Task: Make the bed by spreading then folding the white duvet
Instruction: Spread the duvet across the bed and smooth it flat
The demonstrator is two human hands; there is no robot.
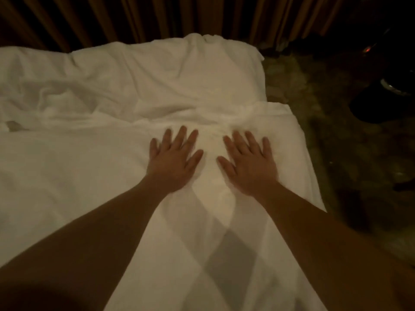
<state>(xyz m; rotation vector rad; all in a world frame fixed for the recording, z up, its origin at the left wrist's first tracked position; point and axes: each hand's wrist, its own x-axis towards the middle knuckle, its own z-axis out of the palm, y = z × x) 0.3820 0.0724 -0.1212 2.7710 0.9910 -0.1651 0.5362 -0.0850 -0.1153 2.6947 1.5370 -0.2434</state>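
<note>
Head view: left hand [174,161] and right hand [249,166] press flat, fingers spread, gripping nothing, on the white duvet [89,176] near its folded right edge, carpet [336,153] alongside.

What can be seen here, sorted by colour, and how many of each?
White: 1, the duvet on the bed, rumpled at its far side.
Brown: 1, the pleated curtain behind the bed.
Dark: 1, an object on the floor at right, too dim to identify.
Bare hands: 2, the left hand and right hand, flat on the duvet with fingers spread.
Total: 5
</note>
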